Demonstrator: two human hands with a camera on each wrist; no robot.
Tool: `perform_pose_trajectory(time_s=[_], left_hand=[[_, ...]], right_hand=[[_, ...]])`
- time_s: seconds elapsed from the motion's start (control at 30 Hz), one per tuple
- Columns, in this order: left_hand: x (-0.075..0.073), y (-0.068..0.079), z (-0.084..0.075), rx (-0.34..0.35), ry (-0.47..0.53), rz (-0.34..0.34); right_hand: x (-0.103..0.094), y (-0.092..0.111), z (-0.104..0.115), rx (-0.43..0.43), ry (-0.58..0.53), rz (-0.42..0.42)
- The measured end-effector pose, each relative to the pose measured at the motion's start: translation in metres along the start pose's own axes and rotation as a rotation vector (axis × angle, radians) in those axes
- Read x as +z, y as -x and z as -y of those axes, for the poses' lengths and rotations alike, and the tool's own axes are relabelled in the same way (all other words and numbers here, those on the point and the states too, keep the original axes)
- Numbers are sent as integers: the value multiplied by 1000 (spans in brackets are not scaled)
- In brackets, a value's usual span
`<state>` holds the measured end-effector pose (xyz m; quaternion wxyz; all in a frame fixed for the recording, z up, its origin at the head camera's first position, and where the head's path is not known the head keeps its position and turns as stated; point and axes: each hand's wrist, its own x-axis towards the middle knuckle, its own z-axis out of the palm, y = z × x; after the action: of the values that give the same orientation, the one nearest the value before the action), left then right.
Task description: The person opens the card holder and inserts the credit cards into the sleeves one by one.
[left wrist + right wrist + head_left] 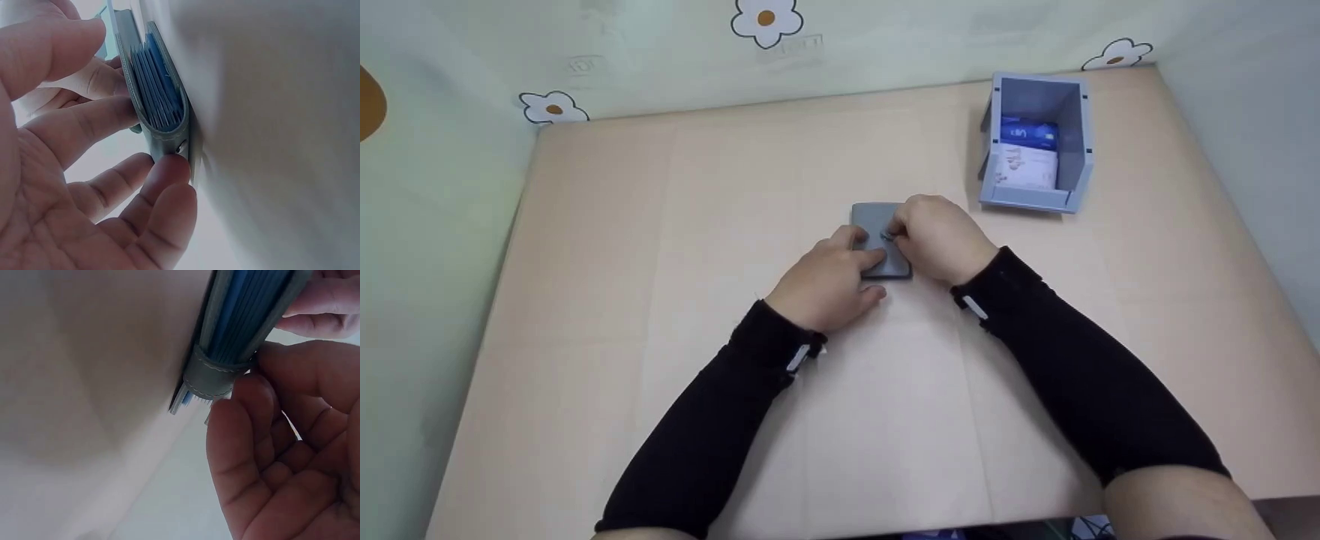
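Observation:
A grey card holder (876,217) lies flat on the table between both hands. Its curved spine and a stack of thin blue-tinted sleeves (160,95) face the left wrist view. My left hand (829,281) rests on it, two fingers pressing the cover, while the thumb stays off to the near side. At the cover's right side, my right hand (941,234) pinches the end of the closing strap (887,236) between thumb and forefinger. The right wrist view shows this stitched strap wrapped around the edge of the card holder (211,377). The curled fingers partly hide its tip.
A grey open-front bin (1027,199) stands at the back right, holding a blue packet (1030,135) and a white printed box (1026,166). Walls with flower decals border the beige table (720,195) at the back and sides. Cables show below its front edge.

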<state>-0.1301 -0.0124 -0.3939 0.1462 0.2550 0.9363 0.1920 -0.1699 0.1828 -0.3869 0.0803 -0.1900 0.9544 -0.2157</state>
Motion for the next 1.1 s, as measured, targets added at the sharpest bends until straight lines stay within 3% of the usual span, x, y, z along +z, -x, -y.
perform_pose_trajectory(time_s=[0.33, 1.1], left_hand=[[1, 0, -1, -6, -12, 7], [2, 0, -2, -6, 0, 2]], right_hand=[[4, 1, 1, -37, 30, -42], [5, 9, 7, -205, 238, -84]])
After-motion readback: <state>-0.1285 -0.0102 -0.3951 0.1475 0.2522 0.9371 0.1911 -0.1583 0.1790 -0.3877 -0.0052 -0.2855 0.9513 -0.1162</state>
